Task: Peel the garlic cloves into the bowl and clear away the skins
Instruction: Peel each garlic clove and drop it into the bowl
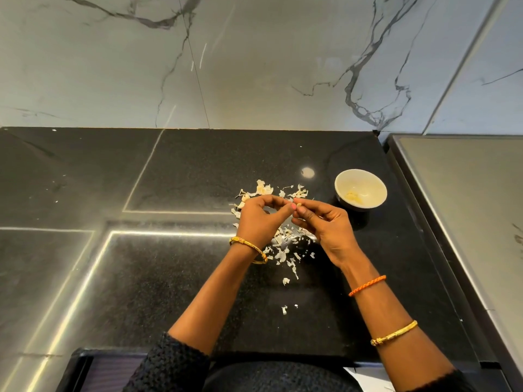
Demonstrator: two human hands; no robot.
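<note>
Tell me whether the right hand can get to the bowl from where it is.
Probably yes: the bowl sits just beyond and right of the right hand, nothing between. But that hand is pinching a garlic clove with the left hand.

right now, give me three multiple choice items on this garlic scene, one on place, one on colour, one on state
1. Where does the bowl sit relative to the hands?
A. to their left
B. to their right
C. between them

2. What colour is the cord on the right wrist?
A. orange
B. blue
C. green

3. What are the left hand and right hand doing?
A. lying flat on the counter
B. pinching a garlic clove together
C. lifting the bowl

Key: 1 B, it stands right of both hands. 2 A, a twisted orange band. 3 B, fingertips meet over the skins.
</note>
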